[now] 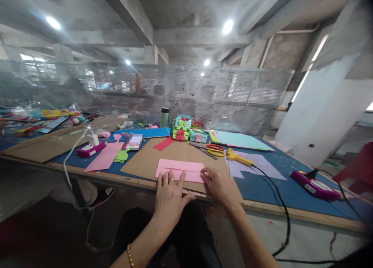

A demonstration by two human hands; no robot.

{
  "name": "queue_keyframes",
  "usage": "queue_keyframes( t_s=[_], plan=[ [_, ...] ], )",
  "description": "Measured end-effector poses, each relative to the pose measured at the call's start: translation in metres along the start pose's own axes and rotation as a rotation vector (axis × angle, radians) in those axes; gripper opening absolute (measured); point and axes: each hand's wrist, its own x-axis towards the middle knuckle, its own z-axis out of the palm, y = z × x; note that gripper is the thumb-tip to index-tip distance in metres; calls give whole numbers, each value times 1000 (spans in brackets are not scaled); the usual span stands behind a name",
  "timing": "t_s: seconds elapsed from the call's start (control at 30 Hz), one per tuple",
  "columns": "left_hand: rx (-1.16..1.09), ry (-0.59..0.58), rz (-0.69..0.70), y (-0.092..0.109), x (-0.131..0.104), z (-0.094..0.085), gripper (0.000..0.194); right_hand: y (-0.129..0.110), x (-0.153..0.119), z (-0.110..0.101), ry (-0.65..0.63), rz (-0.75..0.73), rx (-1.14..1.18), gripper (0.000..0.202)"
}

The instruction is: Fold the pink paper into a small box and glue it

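Observation:
A folded pink paper strip (180, 165) lies flat on a brown cardboard sheet (145, 159) near the table's front edge. My left hand (170, 192) rests with spread fingers on the strip's lower left part; rings and a gold bracelet show on it. At the strip's right end, my right hand (218, 184) has its fingers bent together, with thumb and forefinger on the paper's edge. Scissors (215, 149) with red and yellow handles and a yellow glue gun (239, 157) lie beyond my right hand.
Small paper boxes with bows (182, 128) and a green bottle (164, 117) stand at the back. Purple power strips (91, 149) lie at left and right (314, 185). A black cable hangs over the front edge. Pink paper (105, 157) lies left, lilac paper (262, 167) right.

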Motion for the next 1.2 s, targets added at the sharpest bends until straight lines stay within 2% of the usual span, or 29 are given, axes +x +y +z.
queue_keyframes(
  t_s=[0.17, 0.67, 1.13, 1.2],
  plan=[
    [29, 23, 1, 0, -1, 2, 75, -2, -1, -3, -12, 12, -12, 26],
    [22, -19, 14, -1, 0, -4, 71, -1, -1, -3, -9, 13, 10, 25],
    [-22, -111, 118, -11, 13, -17, 70, 2, -4, 3, 55, 40, 47, 26],
    [-12, -108, 122, -10, 12, -17, 71, 3, -8, 3, 119, 63, 51, 28]
  ],
)
